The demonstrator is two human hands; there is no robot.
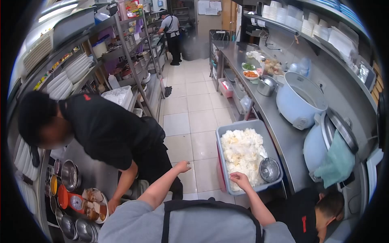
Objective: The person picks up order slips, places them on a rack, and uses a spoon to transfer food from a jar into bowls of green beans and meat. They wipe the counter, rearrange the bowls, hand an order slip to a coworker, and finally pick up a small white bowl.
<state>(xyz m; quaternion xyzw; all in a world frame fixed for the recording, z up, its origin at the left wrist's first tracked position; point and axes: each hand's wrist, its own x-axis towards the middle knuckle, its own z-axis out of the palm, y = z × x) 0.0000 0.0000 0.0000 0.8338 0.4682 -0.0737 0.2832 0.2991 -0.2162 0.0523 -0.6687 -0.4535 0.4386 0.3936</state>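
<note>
My left hand (183, 166) hangs over the floor aisle, its fingers loosely curled with nothing visible in them. Over the near left part of a grey plastic tub (220, 139) is my right hand (240, 179), with fingers drawn together; whether they hold anything is hidden. White cooked rice (243, 146) fills much of the tub, with some yellowish patches. A metal ladle or bowl-shaped scoop (269, 169) lies on the rice at the tub's right side, apart from my right hand.
A co-worker (109, 129) leans over the left counter beside a plate of food (102, 202) and a scale (76, 201). Another person (302, 214) bends low at right. Blue rice cookers (289, 103) stand on the steel counter (265, 117). A third person (172, 34) stands far back.
</note>
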